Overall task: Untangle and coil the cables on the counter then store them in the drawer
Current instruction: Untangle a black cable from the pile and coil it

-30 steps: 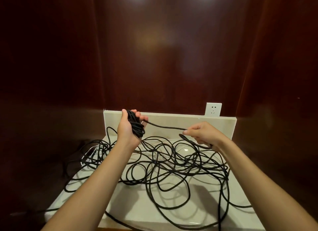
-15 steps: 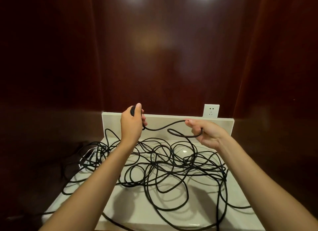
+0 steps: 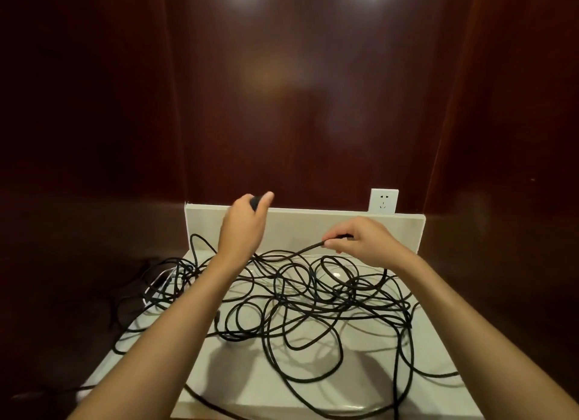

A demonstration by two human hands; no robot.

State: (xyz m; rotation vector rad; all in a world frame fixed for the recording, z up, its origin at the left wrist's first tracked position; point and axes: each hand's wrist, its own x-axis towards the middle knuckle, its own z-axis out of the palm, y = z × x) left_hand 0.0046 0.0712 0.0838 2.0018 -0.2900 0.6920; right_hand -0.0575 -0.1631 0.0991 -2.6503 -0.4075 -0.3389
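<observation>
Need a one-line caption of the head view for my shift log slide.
Left hand grips the coiled bundle while right hand pinches the black cable above the tangle on the counter.

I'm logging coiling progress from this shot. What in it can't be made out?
- Coil in the left hand: head view, hidden behind the hand; only a dark bit shows.
- Cable count: strands overlap too much.
- Cable's left end: lost in shadow off the counter.
- Drawer: not in view.

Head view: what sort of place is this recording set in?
Probably an indoor built-in nook, home or hotel: a pale stone counter with a low backsplash, glossy dark wood panelling, and a white wall socket behind it.
</observation>
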